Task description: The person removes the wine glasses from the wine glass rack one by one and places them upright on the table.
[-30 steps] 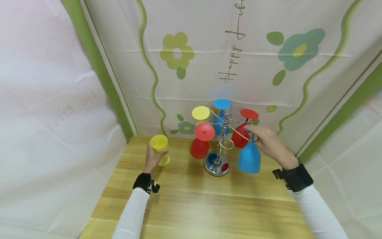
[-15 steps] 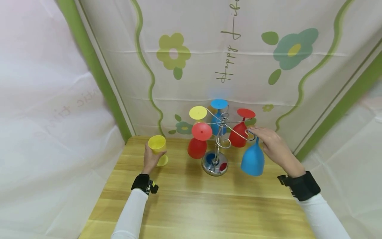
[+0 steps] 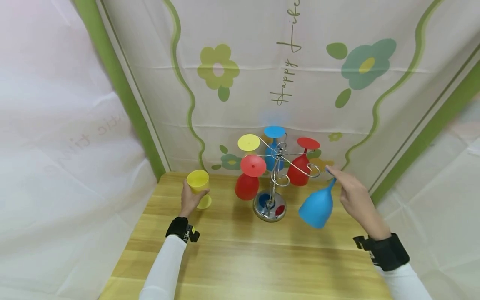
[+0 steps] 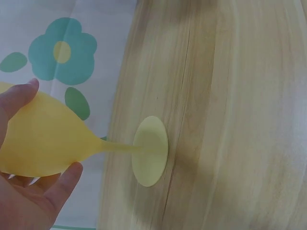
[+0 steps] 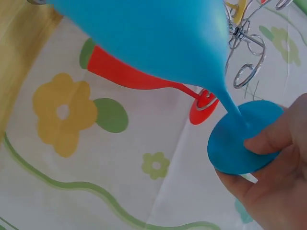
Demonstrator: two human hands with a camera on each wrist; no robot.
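My left hand (image 3: 190,199) grips the bowl of a yellow wine glass (image 3: 198,180), which stands upright at the left of the table; its round foot (image 4: 150,151) is on the wood. With thumb and fingers my right hand (image 3: 354,196) pinches the foot of a blue wine glass (image 3: 318,207). That glass hangs bowl down, tilted, just right of the chrome glass rack (image 3: 279,155) and apart from its looped arm. In the right wrist view the thumb lies over the blue foot (image 5: 240,139).
On the rack hang upside-down glasses: a red one (image 3: 247,186) at front left, a yellow one (image 3: 249,142) behind it, a blue one (image 3: 274,132) at the back and another red one (image 3: 298,169) at right. A printed curtain (image 3: 240,104) stands behind the wooden table (image 3: 240,258).
My right hand has drawn the blue glass off the rack's right front arm, moving right and toward me; the glass now tilts. The left hand keeps holding the yellow glass in place.
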